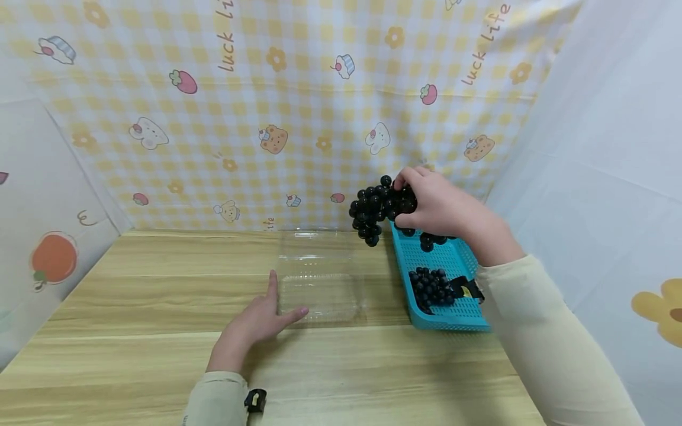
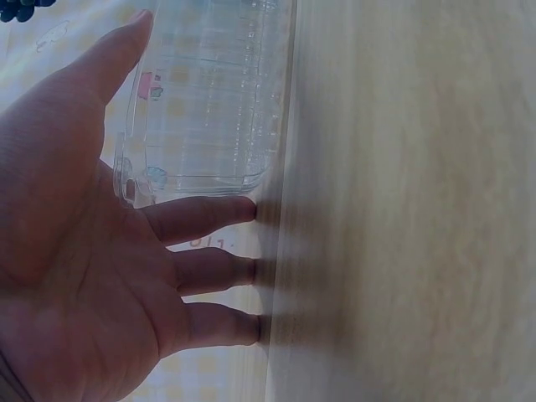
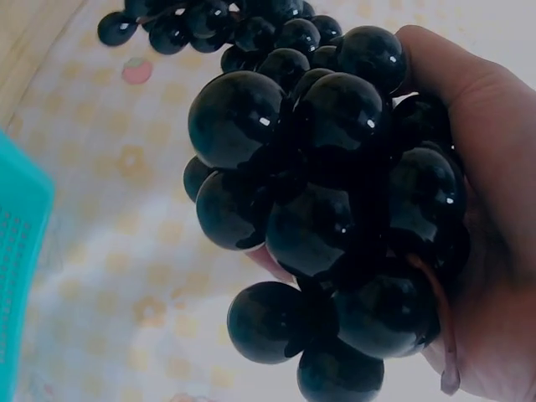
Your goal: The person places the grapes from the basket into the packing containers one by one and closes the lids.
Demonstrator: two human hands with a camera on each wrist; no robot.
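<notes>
A bunch of dark grapes [image 1: 375, 204] hangs in the air, gripped from above by my right hand [image 1: 439, 204]. In the right wrist view the grapes [image 3: 310, 226] fill the middle, with a brown stem poking out beside the palm. My left hand [image 1: 261, 316] rests at the left edge of a clear plastic container [image 1: 319, 299] on the table, thumb and fingers spread. The left wrist view shows the container's corner [image 2: 205, 180] between the thumb and the straight fingers [image 2: 201, 219].
A turquoise perforated basket [image 1: 418, 321] stands to the right, partly under my right arm. Another bunch of dark grapes [image 1: 430, 289] lies inside it. Behind the wooden table [image 1: 160, 331] hangs a yellow checked cloth [image 1: 309, 89].
</notes>
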